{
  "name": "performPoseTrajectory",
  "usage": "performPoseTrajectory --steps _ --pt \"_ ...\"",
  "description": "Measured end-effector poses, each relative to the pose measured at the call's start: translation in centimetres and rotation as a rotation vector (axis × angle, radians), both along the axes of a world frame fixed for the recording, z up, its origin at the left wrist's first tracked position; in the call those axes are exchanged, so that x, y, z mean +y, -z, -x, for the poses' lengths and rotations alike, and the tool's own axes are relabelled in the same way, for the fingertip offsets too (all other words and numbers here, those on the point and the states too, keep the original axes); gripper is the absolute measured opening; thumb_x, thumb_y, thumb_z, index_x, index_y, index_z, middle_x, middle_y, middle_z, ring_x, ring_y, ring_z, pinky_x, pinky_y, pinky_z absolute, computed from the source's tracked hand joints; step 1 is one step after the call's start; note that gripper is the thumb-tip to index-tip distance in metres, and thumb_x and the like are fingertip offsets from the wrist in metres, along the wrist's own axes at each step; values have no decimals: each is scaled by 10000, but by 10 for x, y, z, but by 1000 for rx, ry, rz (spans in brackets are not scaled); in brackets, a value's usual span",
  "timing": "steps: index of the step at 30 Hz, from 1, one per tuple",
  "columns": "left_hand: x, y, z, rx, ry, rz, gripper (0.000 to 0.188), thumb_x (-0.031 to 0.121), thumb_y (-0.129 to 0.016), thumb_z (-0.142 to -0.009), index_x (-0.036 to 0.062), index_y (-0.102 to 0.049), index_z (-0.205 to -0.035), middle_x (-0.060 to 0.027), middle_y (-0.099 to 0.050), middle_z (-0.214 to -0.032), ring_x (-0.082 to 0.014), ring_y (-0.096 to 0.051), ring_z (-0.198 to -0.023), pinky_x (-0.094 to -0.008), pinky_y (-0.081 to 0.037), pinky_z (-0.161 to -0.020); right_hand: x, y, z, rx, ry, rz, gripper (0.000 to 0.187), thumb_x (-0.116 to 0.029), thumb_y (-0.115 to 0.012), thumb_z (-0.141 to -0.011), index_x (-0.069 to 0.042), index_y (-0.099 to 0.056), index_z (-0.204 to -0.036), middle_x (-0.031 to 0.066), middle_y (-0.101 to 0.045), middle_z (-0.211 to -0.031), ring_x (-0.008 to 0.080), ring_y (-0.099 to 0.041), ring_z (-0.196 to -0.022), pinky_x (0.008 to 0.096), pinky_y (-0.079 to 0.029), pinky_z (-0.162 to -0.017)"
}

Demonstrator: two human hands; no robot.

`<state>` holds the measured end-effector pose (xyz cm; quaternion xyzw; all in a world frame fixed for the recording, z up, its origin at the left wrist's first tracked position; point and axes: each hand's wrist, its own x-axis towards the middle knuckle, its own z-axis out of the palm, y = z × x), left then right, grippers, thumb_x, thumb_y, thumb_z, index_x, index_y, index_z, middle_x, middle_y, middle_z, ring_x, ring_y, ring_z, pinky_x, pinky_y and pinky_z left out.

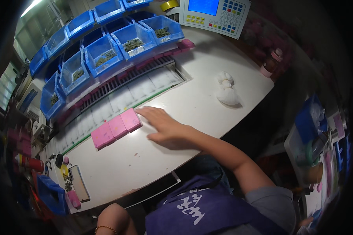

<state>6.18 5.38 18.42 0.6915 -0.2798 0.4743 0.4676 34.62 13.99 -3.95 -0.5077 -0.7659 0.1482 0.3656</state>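
Observation:
Three pink rectangular blocks (117, 126) lie side by side in a slanting row on the white table (157, 160). My right hand (161, 124) rests at the right end of the row, palm down. Its fingers are stretched out, and the fingertips are at the edge of the rightmost block (131, 120); whether they touch it I cannot tell. My left hand (114, 219) is at the lower edge, with a beaded bracelet (105, 228) at the wrist. Its fingers are hidden, and nothing held shows there.
Blue bins (104, 56) with small dark-green pieces stand behind a slatted strip (133, 96). A control panel (215, 17) is at the back right. A knotted white bag (227, 96) and a bottle (271, 62) stand right. A phone (79, 183) lies front left.

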Motion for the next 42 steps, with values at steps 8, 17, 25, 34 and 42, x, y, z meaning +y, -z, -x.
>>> performPoseTrajectory --steps 8,17,25,34,42 --pt "-5 8 -6 -200 -66 -17 151 28 -572 -785 24 -538 -638 -37 -451 -475 -133 -422 -386 -253 -228 -404 41 3 8 -79 -14 60 1020 -344 -818 -677 -32 -300 -1499 232 -465 -1344 411 -382 -1300 495 -281 -1108" --pt "5 29 0 -123 -131 183 219 72 -596 -884 51 -583 -666 -45 -566 -617 -148 -486 -460 -288 -341 -422 -17 -24 4 41 89 68 901 -208 -798 -759 -54 -304 -1497 211 -495 -1248 380 -512 -1150 429 -439 -972" --pt "55 199 -66 969 -816 783 672 86 -784 -782 -28 -496 -1378 -86 -630 -1164 -84 -543 -796 -211 -455 -706 -87 -3 35 -26 94 -228 669 1 -600 -840 -93 -403 -1472 169 -483 -1385 310 -603 -1073 396 -513 -924" --pt "45 228 -90 813 -467 890 642 39 -792 -754 -38 -491 -1316 -124 -609 -1194 -205 -625 -1071 -339 -554 -889 -121 -23 24 580 43 334 823 -166 -764 -856 -93 -300 -1531 91 -506 -1156 162 -560 -870 283 -494 -801" --pt "41 220 -101 848 -628 592 587 111 -820 -751 7 -535 -1253 -89 -673 -948 -167 -673 -852 -318 -564 -777 -117 -23 22 507 29 369 781 -268 -762 -878 -60 -352 -1509 47 -531 -978 113 -511 -849 256 -465 -765"
